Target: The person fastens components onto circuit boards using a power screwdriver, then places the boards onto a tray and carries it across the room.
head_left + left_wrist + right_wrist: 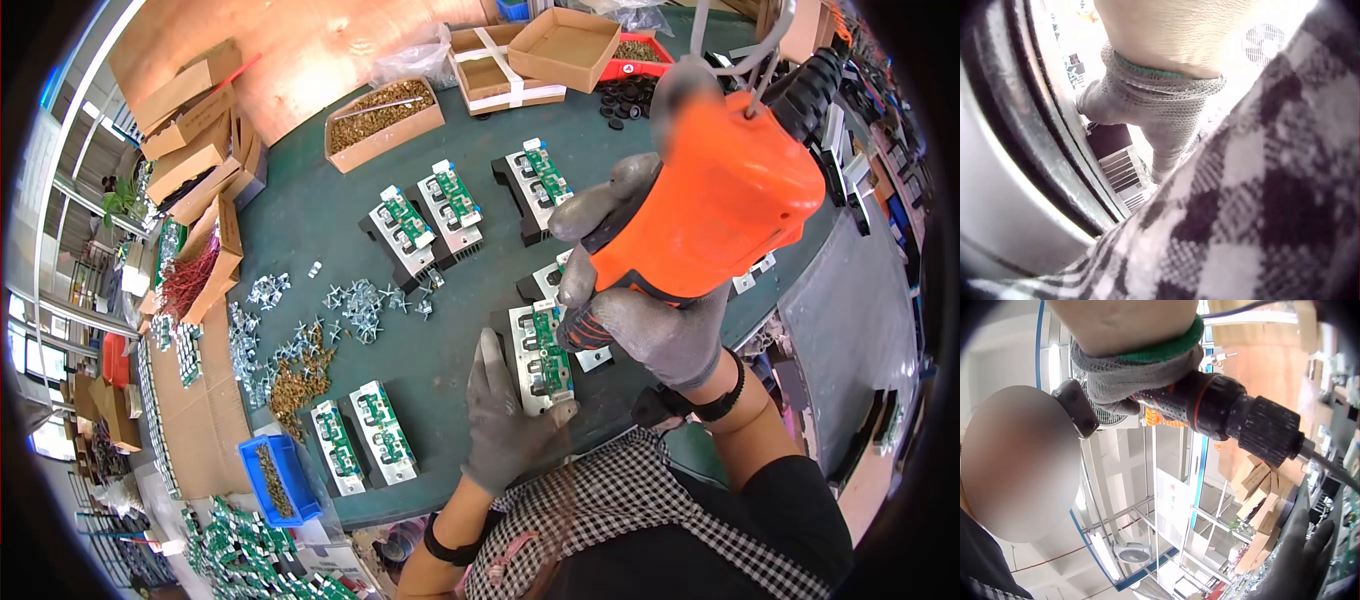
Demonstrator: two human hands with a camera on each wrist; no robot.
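Head | right hand [668,328] grips power screwdriver [1213,409] | left hand [505,420] touches board module [545,358]

Cardbd boxes [195,125], plywd panel [300,50], prob. plant [122,199]

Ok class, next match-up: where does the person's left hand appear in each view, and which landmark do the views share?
Head: left hand, gloved, just below centre, beside a green circuit board.
Left wrist: upper middle, below the bare wrist.
Right wrist: lower right corner, fingers upward.
Shared landmark: the checked apron, at the bottom left corner in the right wrist view.
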